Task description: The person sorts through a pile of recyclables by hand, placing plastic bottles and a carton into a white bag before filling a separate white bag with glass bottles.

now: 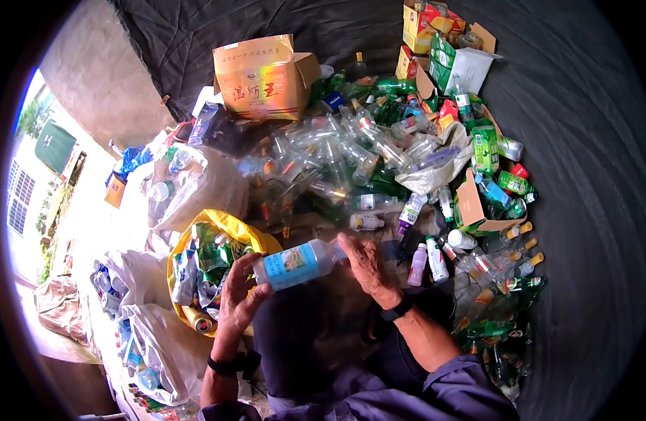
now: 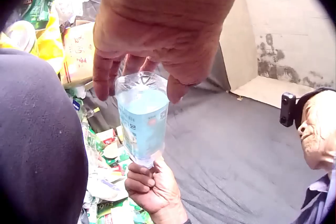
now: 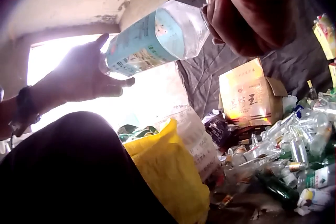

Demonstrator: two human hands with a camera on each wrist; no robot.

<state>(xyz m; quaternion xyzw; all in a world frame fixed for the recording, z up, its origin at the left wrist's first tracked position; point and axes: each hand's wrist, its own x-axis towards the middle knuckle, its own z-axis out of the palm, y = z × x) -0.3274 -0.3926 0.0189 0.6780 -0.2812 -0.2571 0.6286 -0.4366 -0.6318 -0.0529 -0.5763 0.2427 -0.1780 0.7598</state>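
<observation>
In the head view, held a clear bottle [image 1: 291,264] with a blue label in front of the lap, tilted slightly, with the neck end up to the right. Gripped that end in the right hand [image 1: 368,268], with fingers closed in over it; cupped the base in the left hand [image 1: 236,298], between widely parted thumb and fingers. Had a yellow bag [image 1: 265,243] of cans and bottles just beyond the left hand, a pink bottle [image 1: 418,265] and a white bottle [image 1: 437,259] near the right, and a heap of clear bottles [image 1: 323,165] farther off, before a carton [image 1: 260,85].

In the left wrist view, curved the left fingers behind the base; pinched the narrow end with the right hand, above a dark sheet [image 2: 226,150].

In the right wrist view, held the bottle aslant, base lower; could not tell of any cap beneath the curled right fingers. Had the yellow bag below, beside a dark-clad knee [image 3: 79,171].
</observation>
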